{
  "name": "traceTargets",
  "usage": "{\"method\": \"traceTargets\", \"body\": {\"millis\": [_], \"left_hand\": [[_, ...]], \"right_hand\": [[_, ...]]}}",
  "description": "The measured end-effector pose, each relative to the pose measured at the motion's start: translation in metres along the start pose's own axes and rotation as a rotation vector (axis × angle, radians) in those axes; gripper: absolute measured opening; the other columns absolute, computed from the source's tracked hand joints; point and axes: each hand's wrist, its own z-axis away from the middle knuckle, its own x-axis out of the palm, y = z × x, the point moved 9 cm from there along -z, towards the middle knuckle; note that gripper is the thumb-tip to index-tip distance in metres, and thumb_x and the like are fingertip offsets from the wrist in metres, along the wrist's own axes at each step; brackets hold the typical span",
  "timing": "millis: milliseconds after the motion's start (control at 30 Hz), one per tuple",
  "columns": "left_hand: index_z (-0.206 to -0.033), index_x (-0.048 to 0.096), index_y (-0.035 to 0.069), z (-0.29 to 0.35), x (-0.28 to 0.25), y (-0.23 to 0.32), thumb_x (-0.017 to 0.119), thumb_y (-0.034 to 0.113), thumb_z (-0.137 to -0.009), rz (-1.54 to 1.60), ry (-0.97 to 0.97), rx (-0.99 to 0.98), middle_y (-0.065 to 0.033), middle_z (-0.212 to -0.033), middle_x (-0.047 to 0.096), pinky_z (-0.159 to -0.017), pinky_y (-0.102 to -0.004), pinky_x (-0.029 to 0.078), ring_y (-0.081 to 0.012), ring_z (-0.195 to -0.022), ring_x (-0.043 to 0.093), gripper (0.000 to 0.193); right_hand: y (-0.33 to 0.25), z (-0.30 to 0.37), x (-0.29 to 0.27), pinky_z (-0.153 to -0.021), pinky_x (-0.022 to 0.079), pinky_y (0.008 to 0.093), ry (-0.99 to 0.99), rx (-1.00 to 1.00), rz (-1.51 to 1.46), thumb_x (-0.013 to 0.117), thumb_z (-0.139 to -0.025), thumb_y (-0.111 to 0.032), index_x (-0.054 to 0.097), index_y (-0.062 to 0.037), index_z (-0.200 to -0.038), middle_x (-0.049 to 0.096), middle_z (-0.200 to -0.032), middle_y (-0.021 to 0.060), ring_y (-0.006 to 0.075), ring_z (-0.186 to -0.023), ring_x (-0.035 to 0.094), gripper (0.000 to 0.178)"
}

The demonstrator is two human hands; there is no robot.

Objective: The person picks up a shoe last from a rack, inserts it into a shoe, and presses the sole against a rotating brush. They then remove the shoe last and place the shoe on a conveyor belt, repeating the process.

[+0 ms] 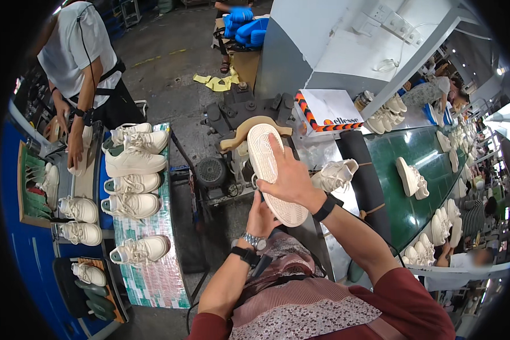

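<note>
The right hand (pixel 292 177) grasps an upturned cream shoe (pixel 260 148). The left hand (pixel 260 217) is at its edge — whether gripping, I cannot tell.

Both forearms (pixel 352 231) reached forward and inward.
Right hand (pixel 293 178) lay palm-down, thumb (pixel 266 186) spread; left hand (pixel 259 220) sat lower, partly hidden.

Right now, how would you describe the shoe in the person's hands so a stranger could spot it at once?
Find the dark machine near the picture's centre. In front of its curved tan piece, the right hand and left hand hold a cream shoe. Unlike the upright shoes on the left-hand table, it shows its patterned sole.
</note>
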Motion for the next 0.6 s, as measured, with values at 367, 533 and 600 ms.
{"method": "traceTargets", "body": {"millis": [367, 533, 600], "left_hand": [[-0.156, 0.031, 0.014, -0.013, 0.048, 0.045, 0.036, 0.068, -0.099, 0.262, -0.309, 0.374, -0.0121, -0.152, 0.044, -0.111, -0.0436, 0.041, -0.0309, -0.133, 0.049, 0.079], [-0.155, 0.032, 0.010, -0.006, 0.042, 0.040, 0.039, 0.068, -0.098, 0.270, -0.297, 0.344, -0.0127, -0.152, 0.044, -0.112, -0.0421, 0.040, -0.0299, -0.133, 0.049, 0.082], [-0.154, 0.034, 0.009, -0.009, 0.022, 0.031, 0.041, 0.068, -0.097, 0.294, -0.309, 0.311, -0.0132, -0.149, 0.048, -0.111, -0.0426, 0.042, -0.0308, -0.130, 0.052, 0.082]], "right_hand": [[-0.020, 0.021, -0.016, -0.078, 0.056, 0.0517, 0.188, 0.021, -0.078, 0.077, -0.071, -0.042, 0.006, -0.0031, -0.158, 0.044, -0.127, 0.0313, 0.0500, -0.101, 0.061, 0.119], [-0.026, 0.037, -0.018, -0.080, 0.056, 0.0521, 0.279, 0.023, -0.095, 0.078, -0.070, -0.038, 0.005, -0.0022, -0.157, 0.041, -0.134, 0.0328, 0.0516, -0.106, 0.059, 0.119], [-0.024, 0.047, -0.015, -0.086, 0.054, 0.0519, 0.291, 0.058, -0.138, 0.079, -0.069, -0.035, 0.005, -0.0015, -0.157, 0.039, -0.140, 0.0329, 0.0520, -0.109, 0.057, 0.119]]}}
